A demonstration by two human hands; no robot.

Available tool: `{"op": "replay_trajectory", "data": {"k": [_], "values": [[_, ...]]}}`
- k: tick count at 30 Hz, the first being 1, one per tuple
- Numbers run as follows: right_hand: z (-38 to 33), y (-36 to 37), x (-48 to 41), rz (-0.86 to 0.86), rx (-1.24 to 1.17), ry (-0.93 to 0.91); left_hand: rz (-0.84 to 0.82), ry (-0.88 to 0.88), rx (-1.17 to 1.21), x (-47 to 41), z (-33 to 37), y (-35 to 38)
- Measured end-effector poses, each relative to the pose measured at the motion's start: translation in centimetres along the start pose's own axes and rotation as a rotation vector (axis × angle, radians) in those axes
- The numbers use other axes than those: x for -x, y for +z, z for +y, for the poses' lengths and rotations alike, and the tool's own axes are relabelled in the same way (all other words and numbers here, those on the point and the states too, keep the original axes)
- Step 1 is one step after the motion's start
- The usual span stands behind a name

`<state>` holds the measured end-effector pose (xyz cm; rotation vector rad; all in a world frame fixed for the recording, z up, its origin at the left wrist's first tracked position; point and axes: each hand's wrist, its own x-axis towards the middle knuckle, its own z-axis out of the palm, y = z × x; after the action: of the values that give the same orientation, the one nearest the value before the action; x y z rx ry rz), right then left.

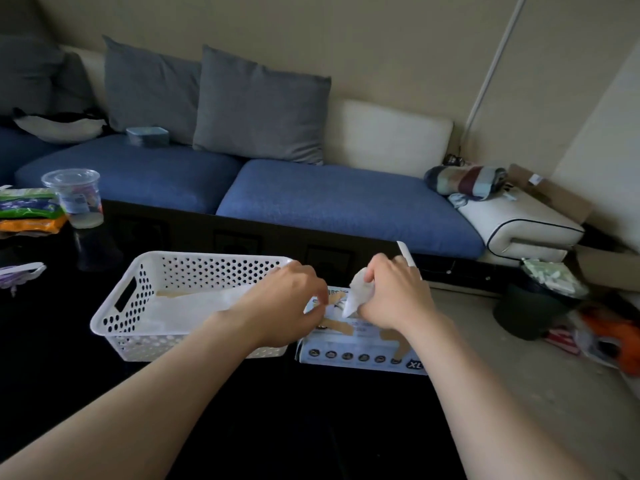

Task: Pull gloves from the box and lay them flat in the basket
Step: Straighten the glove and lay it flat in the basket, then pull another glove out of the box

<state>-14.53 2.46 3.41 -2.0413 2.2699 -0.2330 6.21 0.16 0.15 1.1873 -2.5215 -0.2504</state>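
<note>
A white glove box [360, 344] marked XL lies on the dark table, right of a white perforated basket [138, 327]. Pale gloves [194, 303] lie flat inside the basket. My right hand [394, 292] grips a bunched white glove [358, 292] just above the box opening. My left hand [287, 303] reaches over the basket's right end to the box opening, fingers curled at the glove's lower end; whether they pinch it is hidden.
A clear plastic cup [78, 199] and snack packets [27, 209] stand at the table's far left. A blue sofa [329, 199] with grey cushions runs behind. A dark bin [530, 306] and clutter sit on the floor at right.
</note>
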Motion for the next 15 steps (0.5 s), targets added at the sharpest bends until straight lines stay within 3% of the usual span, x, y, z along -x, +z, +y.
{"op": "replay_trajectory", "data": {"k": [8,15], "values": [[3.9,2.1,-1.0,0.037,-0.23,-0.119,-0.268,0.001,-0.091,-1.4,1.3,1.3],[2.9,2.5,-1.7,0.081,-0.007,-0.236,-0.314,-0.034,-0.051,-2.0,0.9,1.1]]}}
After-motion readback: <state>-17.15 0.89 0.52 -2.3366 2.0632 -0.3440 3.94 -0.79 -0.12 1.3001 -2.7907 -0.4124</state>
